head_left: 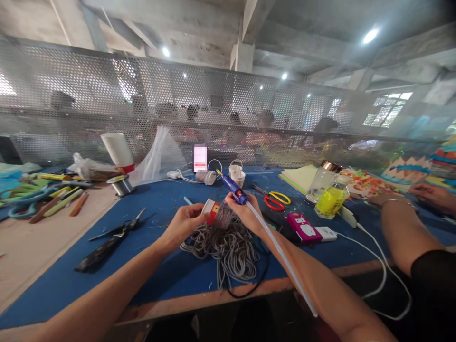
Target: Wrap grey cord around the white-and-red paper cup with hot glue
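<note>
My left hand (185, 222) is closed round a small white can with a red and yellow label (211, 209), held on its side. Grey cord (228, 244) wraps the can and spills in a loose pile on the blue mat (160, 275). My right hand (241, 213) grips a blue hot glue gun (233, 188), nozzle up and away, right beside the can. A long translucent glue stick (281, 259) runs from the gun's back along my right forearm.
Black scissors (116, 232) lie to the left, red and yellow scissors (276, 198) behind the gun. A pink box (303, 228), a white charger with cable (326, 233) and a jar of yellow liquid (331, 199) sit to the right. Another person's arm (409, 228) rests at the right.
</note>
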The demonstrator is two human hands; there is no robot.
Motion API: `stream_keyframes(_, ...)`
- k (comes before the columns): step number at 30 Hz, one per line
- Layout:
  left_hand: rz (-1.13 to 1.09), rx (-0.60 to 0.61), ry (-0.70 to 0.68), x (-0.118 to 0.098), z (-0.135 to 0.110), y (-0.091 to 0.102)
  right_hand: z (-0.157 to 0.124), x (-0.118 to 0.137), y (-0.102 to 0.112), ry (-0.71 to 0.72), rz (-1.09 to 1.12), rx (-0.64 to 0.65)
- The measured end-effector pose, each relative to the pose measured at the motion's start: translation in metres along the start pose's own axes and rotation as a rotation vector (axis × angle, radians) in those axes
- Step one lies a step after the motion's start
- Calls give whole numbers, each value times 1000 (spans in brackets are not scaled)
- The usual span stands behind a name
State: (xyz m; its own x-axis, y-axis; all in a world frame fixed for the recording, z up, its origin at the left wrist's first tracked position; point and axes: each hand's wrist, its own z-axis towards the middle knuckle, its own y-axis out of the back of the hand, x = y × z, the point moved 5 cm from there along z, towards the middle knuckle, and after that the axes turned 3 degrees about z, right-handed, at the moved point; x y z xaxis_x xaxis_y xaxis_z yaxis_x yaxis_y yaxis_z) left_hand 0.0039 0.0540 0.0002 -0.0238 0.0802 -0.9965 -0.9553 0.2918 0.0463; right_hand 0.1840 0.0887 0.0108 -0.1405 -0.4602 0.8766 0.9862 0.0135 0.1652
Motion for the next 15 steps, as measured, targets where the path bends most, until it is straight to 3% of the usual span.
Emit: stream_keyframes(15,35,-9,-21,3,2,3,1,2,0,48,-1,-58)
